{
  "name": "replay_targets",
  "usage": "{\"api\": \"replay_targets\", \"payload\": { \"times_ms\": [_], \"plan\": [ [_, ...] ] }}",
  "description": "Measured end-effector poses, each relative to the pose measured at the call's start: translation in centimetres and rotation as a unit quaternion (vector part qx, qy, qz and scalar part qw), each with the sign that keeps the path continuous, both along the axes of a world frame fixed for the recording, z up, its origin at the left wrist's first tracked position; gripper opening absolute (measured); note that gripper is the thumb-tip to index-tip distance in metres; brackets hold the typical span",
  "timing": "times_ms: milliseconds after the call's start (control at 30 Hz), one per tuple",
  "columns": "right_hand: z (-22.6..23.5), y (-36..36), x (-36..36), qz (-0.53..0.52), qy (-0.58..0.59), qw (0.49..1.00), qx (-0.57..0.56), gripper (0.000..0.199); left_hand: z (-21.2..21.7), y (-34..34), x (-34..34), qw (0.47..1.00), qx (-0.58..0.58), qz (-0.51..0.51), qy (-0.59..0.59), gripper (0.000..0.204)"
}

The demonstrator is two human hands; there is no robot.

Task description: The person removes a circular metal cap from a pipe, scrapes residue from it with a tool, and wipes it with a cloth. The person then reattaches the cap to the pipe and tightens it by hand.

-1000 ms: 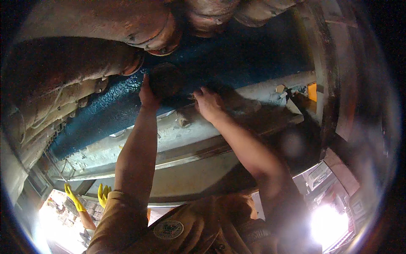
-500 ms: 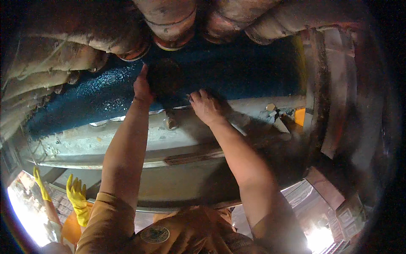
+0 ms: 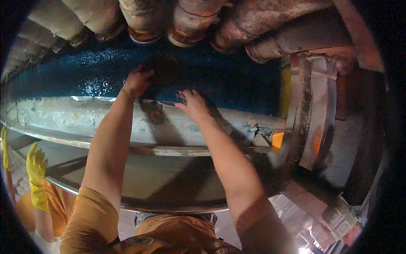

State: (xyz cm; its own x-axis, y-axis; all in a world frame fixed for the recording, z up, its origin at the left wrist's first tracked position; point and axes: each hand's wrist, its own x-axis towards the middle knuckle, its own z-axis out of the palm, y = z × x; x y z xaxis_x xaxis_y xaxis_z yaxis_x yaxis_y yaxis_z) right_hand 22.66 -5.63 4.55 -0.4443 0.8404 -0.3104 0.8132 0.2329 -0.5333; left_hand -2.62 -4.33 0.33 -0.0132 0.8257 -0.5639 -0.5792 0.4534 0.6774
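My left hand [image 3: 138,81] reaches over a dark blue, wet-looking surface [image 3: 237,80], its fingers curled at the edge of a dark brown, roundish thing [image 3: 165,70]. That thing is too dark to name. To its right, my right hand [image 3: 193,103] is closed on a small metallic tool [image 3: 181,98]. A thin, pale strip like a blade shows beside the fingers, but its exact kind cannot be made out. Both hands are bare and sit just beyond a pale, crusted ledge [image 3: 55,113]. A brown stub [image 3: 156,115] stands on this ledge between my forearms.
Several thick, dirty cylinders [image 3: 192,21] hang along the far side. Stone-like chips [image 3: 253,123] and an orange piece [image 3: 277,139] lie at the ledge's right end, near an upright frame [image 3: 303,101]. At left, another person wears yellow gloves [image 3: 37,173]. A metal trough [image 3: 177,178] runs before me.
The view has shifted, so the ledge and cylinders sit differently. My left hand has turned from thumb-up to fingers curled over the dark thing. The small tool in my right hand shows more clearly.
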Motion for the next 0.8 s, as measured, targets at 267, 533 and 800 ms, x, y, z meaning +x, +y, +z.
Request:
{"api": "replay_targets", "payload": {
  "times_ms": [267,533,800],
  "plan": [
    [-0.6,1.0,3.5,-0.082,0.022,0.996,-0.008,0.033,-1.4,-2.5,0.4,0.997,0.003,0.080,-0.012,0.049],
    [-1.8,2.3,2.0,-0.085,0.079,0.992,-0.039,0.033,8.6,-9.4,-3.0,0.984,0.006,0.176,0.007,0.032],
    [-1.5,1.5,4.3,-0.055,0.027,0.993,0.100,0.031,16.8,-17.3,-2.9,0.968,0.031,0.247,-0.026,0.029]
  ]
}}
